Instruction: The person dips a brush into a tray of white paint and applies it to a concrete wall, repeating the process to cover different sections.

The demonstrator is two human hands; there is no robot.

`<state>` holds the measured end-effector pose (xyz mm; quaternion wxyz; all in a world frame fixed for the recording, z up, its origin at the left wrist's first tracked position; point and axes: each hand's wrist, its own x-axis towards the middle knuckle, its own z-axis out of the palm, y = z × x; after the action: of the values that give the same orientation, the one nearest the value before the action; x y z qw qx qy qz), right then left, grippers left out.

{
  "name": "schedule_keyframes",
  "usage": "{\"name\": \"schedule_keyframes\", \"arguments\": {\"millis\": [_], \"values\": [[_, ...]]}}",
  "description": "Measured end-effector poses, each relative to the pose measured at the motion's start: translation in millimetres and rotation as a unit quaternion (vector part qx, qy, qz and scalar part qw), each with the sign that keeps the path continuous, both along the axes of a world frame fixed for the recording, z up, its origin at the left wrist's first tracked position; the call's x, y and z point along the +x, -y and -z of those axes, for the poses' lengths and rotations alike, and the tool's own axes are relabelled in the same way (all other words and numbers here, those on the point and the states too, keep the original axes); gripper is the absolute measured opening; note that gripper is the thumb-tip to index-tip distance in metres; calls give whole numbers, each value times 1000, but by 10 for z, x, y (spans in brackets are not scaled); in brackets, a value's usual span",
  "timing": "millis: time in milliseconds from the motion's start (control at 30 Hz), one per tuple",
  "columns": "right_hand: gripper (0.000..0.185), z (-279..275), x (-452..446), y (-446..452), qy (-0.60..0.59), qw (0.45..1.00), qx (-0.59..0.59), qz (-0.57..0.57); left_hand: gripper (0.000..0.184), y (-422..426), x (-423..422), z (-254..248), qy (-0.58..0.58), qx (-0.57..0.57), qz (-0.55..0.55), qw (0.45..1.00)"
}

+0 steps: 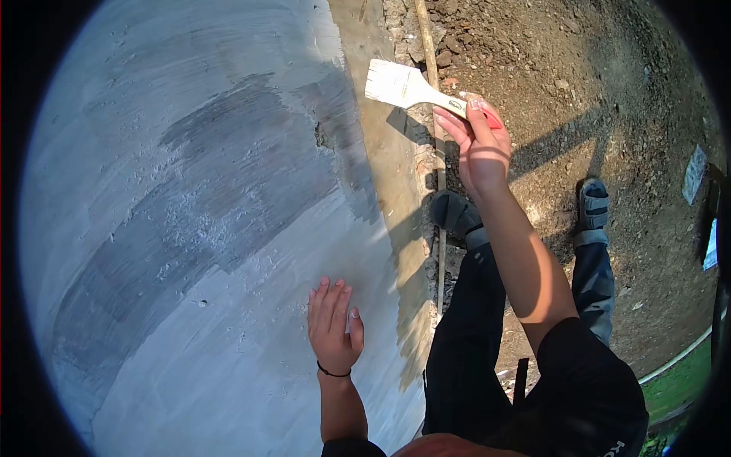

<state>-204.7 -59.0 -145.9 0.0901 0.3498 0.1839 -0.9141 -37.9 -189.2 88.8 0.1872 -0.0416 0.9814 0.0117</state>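
white brush (pixel 394 83) in right hand (pixel 485 151), left hand (pixel 333 329) near streaked grey wall (pixel 228 190)

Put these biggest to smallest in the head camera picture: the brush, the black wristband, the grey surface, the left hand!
1. Grey surface
2. Brush and left hand: the brush looks longer, but they seem to cover similar areas, so unsure
3. Black wristband

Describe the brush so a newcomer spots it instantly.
Find the big grey surface filling the picture's left, then go to its right border, near the top. There the right-hand grip holds the brush, bristles pointing left. Its broad whitish head and red-tipped handle set it apart from the thin pole behind it.
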Motion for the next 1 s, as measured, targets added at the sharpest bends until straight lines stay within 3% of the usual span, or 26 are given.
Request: {"name": "schedule_keyframes", "arguments": {"millis": [267, 367, 767, 900, 1000], "values": [[28, 317, -472, 310, -40, 997, -66, 22, 27, -100, 251, 112, -8, 26, -29, 999], [28, 494, -407, 458, -33, 997, -53, -41, 25, -151, 246, 132, 4, 34, -35, 999], [30, 665, 517, 327, -13, 986, -102, -134, 29, -242, 256, 230, 9, 84, -55, 995], [30, 480, 905, 183, 35, 972, -92, -212, 29, -291, 280, 263, 21, 83, -57, 995], [29, 395, 1288, 159, 71, 971, -102, -206, 29, -321, 318, 302, 29, 84, -60, 994]]}}
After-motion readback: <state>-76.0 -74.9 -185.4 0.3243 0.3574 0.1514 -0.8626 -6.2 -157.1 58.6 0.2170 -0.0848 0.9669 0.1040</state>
